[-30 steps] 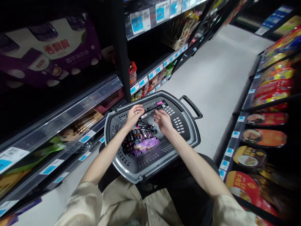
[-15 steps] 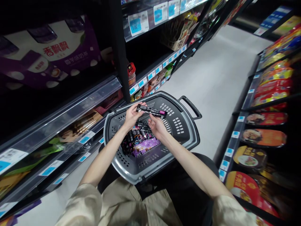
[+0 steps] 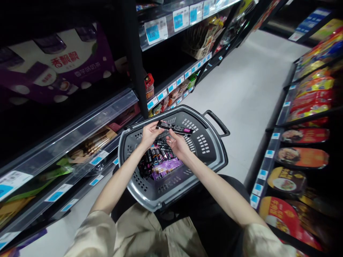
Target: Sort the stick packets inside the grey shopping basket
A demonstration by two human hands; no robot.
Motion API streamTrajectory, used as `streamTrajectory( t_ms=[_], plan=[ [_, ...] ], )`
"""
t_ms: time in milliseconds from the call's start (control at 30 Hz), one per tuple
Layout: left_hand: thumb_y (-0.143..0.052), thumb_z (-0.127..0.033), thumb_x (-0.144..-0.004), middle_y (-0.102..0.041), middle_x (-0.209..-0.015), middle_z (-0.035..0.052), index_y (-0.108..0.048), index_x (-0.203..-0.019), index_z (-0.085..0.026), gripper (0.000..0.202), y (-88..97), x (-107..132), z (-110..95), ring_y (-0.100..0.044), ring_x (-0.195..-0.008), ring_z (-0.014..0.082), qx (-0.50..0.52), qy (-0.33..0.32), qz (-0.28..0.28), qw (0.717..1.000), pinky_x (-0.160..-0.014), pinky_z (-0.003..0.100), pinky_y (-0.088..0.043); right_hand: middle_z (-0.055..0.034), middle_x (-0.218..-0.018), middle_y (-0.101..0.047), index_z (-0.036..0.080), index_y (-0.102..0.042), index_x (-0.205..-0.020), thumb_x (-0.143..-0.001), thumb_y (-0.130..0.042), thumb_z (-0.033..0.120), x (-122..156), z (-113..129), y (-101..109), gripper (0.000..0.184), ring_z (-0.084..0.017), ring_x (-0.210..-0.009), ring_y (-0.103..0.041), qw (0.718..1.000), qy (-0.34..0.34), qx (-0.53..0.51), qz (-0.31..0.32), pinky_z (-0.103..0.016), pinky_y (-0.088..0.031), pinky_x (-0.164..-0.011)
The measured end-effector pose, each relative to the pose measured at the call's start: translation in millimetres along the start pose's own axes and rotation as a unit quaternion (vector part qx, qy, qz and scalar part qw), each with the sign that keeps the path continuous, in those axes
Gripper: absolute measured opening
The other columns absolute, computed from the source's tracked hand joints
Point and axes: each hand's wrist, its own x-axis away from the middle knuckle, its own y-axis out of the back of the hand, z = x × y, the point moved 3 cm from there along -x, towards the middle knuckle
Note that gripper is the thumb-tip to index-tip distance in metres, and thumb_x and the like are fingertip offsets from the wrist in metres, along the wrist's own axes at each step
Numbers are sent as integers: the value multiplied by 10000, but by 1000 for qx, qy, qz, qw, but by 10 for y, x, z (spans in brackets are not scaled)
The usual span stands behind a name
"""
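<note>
A slim black sachet [image 3: 175, 128] with a pink patch at one end is held above a basket. My left hand [image 3: 151, 135] pinches its left end between thumb and fingers. Just below the sachet's middle is my right hand [image 3: 178, 144], its thumb raised near the lower edge and its fingers loosely curled and apart; whether the thumb touches is unclear. Inside the grey shopping basket [image 3: 206, 155] lie several black sachets [image 3: 155, 157] and purple packets [image 3: 166, 167], partly covered by my hands.
The basket's handle [image 3: 218, 123] sticks out over the pale floor [image 3: 238, 89]. To the left, a shelf [image 3: 107, 110] bears price tags, with a purple-and-white carton [image 3: 61, 64] on it. Packaged food bowls [image 3: 302, 157] line the right-hand shelf.
The sachet has shifted slightly right and down. My right thumb and fingers have moved a little left along it and loosened, while my left hand keeps its pinch.
</note>
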Motion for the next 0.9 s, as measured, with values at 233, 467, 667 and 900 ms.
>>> streamTrajectory(
  t_ms=[233, 467, 667, 900],
  plan=[
    [-988, -490, -554, -811, -860, 68, -801, -919, -136, 541, -12, 11, 26, -752, -754, 170, 38, 25, -38, 998, -815, 327, -626, 1, -935, -756, 232, -703, -894, -757, -891, 526, 1, -4, -25, 375, -96, -663, -647, 1000, 4, 29, 7, -215, -548, -603],
    [-985, -549, -506, -773, -786, 4, -721, -805, -161, 557, 143, -101, -8, -707, -706, 107, 105, -21, -164, 981, -752, 263, -617, -2, -908, -738, 246, -660, -843, -675, -905, 499, -78, 49, 160, 391, -146, -743, -674, 990, 86, 1, -110, -244, -519, -576],
    [-955, -588, -515, -710, -666, -28, -669, -786, -172, 573, 269, -156, 11, -624, -575, 79, 62, -19, -237, 969, -615, 222, -518, -46, -911, -790, 205, -765, -838, -651, -912, 509, -213, 291, 169, 386, -151, -807, -681, 967, 129, 209, -62, -231, -501, -648],
    [-992, -537, -440, -748, -708, 18, -707, -817, -144, 614, 66, -75, 50, -686, -617, 140, 20, 47, -103, 993, -665, 294, -580, -27, -852, -805, 206, -820, -898, -713, -871, 585, -81, 244, -77, 425, -185, -802, -726, 940, 119, 282, 151, -299, -563, -811]
  ],
)
